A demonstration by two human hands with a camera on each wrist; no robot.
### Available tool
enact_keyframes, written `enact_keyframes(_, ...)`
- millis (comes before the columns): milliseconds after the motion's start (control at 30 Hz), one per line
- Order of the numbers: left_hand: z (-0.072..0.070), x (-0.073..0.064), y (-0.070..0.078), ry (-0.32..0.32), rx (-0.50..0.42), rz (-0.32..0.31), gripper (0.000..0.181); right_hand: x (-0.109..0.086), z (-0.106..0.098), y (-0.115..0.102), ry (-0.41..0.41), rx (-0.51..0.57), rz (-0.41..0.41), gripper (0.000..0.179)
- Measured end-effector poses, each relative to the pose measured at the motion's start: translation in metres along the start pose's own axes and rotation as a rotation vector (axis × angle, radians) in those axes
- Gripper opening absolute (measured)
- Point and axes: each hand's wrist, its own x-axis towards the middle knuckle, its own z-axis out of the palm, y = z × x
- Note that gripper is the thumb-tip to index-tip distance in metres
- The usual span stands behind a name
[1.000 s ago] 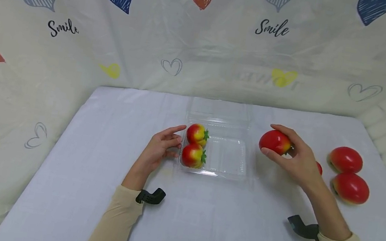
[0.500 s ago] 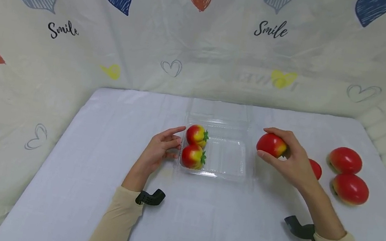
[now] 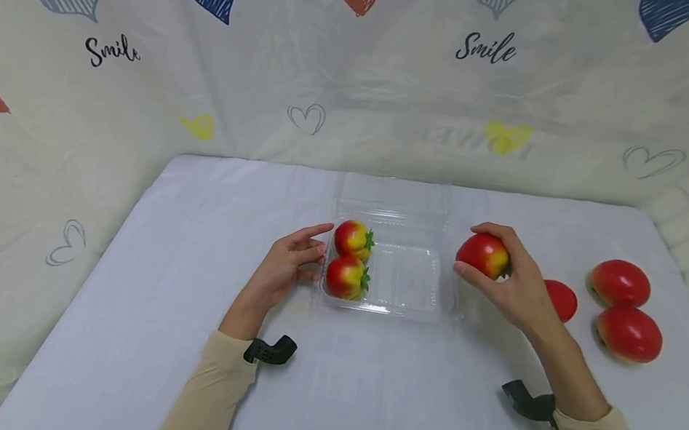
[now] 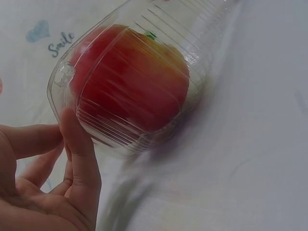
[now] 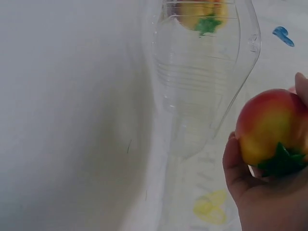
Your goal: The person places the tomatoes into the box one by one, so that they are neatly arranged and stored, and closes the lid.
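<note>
A clear plastic clamshell container sits unfolded mid-table, its lid lying back. Two toy fruits, red and yellow with green leafy caps, stand in its left part; one fruit shows through the wall in the left wrist view. My left hand is at the left side, thumb and a finger pinching the rim. To the right of the container, my right hand holds a matching toy fruit between thumb and fingers. Its green cap faces the palm in the right wrist view.
Farther right on the white cloth lie three more red fruits: one partly behind my right hand, and a far fruit touching a nearer fruit. A white curtain printed with hearts hangs behind the table.
My right hand has shifted slightly left with its fruit, nearer the container, uncovering more of the red fruit behind it. My left hand stays at the container's left side.
</note>
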Motion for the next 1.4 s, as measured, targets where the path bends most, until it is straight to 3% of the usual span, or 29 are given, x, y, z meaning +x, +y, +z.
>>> enact_keyframes(533, -0.001, 0.001, 0.001, -0.005, -0.006, 0.003, 0.039, 0.006, 0.003, -0.006, -0.071, -0.017, -0.018, 0.076)
enact_keyframes(800, 0.0, 0.0, 0.003, -0.003, -0.01, -0.006, 0.039, 0.009, 0.002, -0.006, -0.094, 0.016, -0.073, 0.08)
enact_keyframes(1100, 0.0, -0.001, 0.003, -0.003, -0.019, -0.002, 0.039, 0.01, 0.007, -0.008, -0.066, 0.089, -0.037, 0.083)
enact_keyframes(1400, -0.001, -0.001, 0.002, -0.006, -0.018, -0.001, 0.039, 0.01, 0.011, -0.013, -0.039, 0.068, -0.022, 0.075)
